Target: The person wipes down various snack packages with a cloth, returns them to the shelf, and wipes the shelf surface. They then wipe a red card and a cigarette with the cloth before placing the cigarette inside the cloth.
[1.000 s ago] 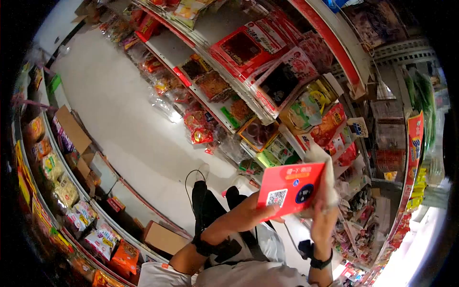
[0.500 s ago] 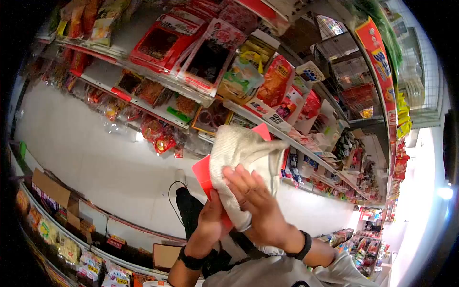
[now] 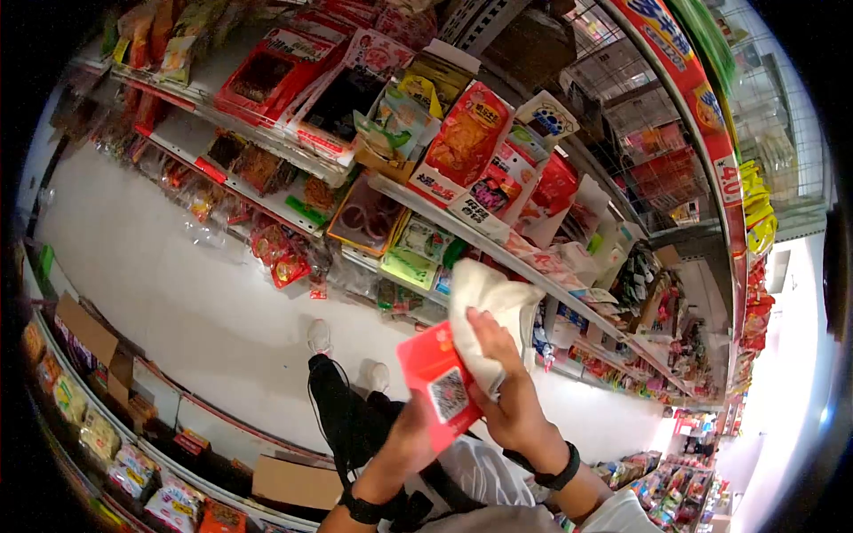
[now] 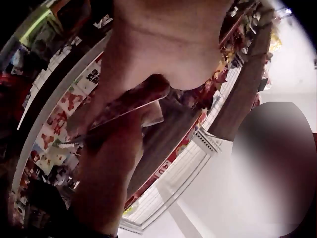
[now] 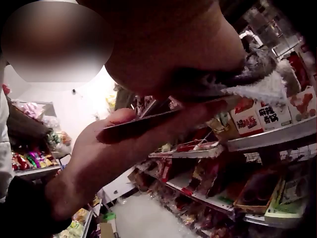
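A red card (image 3: 428,382) printed with a black-and-white QR code is held low in front of the body. My left hand (image 3: 409,440) grips its lower left end; in the left wrist view the card (image 4: 131,101) shows nearly edge-on under that hand. With my right hand (image 3: 511,391) I hold an off-white knitted cloth (image 3: 484,298) against the card's upper right side. The fingers lie over the cloth, and the thumb is near the card's right edge. From the right wrist view, the cloth (image 5: 265,87) bunches beyond the right palm. Part of the card is hidden beneath cloth and fingers.
Shelves (image 3: 498,235) of packaged snacks run along the far side, close beyond the cloth. A lower row of snack bags (image 3: 133,466) and an open cardboard box (image 3: 293,484) line the near left. Pale floor (image 3: 204,302) lies between, with the person's shoes (image 3: 378,377) on it.
The cloth, spread over most of the card half a second ago, has shifted up and right, baring the QR code. Earlier it was behind the card. The head view has turned right.
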Available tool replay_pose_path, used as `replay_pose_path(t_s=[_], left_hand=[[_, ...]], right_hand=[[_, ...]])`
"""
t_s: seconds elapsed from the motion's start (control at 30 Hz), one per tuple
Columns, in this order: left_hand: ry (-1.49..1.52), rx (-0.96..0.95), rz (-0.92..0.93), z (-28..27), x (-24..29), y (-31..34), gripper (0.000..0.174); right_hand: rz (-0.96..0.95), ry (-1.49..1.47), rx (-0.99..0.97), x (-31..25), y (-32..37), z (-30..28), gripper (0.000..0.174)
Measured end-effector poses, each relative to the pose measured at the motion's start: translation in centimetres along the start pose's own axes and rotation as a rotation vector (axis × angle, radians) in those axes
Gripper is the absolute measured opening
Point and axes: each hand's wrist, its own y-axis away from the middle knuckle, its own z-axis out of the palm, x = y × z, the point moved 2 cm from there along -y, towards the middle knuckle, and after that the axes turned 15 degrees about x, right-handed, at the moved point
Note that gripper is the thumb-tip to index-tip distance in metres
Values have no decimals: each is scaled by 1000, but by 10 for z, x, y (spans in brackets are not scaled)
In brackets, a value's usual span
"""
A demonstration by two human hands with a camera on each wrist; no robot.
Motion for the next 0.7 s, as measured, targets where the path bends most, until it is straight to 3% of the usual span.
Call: replay_pose_path(t_s=[0.07, 0.13, 0.17, 0.2, 0.23, 0.3, 0.37, 0.43, 0.53, 0.57, 0.6, 0.7], left_hand=[[47, 85, -9, 0, -41, -10, 75], [85, 165, -18, -2, -57, -6, 64], [45, 204, -10, -7, -64, -5, 61], [5, 243, -4, -8, -68, -3, 57], [3, 380, -4, -2, -64, -1, 42], [-65, 445, 70, -12, -70, -1, 38], [156, 477, -59, -8, -53, 6, 37], [114, 453, 51, -9, -39, 8, 37], [6, 502, 203, -20, -13, 13, 41], [-3, 543, 243, -22, -2, 16, 42], [-13, 581, 283, -26, 11, 16, 44], [35, 611, 306, -59, 36, 10, 46]], right_hand=[[65, -60, 11, 6, 19, -6, 65], [-58, 38, -112, 9, 41, -7, 67], [-134, 210, -194, 14, 51, -6, 78], [-154, 138, -226, 18, 56, -7, 79], [-170, 65, -258, 21, 60, -8, 81], [-168, -44, -349, 24, 59, -14, 85], [-247, -190, -473, 29, 42, -29, 82], [-215, -237, -581, 33, 10, -50, 76], [-137, -43, -179, 27, -86, -84, 36], [-123, -142, -43, 38, -128, -90, 28], [69, -330, 41, 46, -173, -97, 24], [203, -206, 433, 61, -305, -125, 23]])
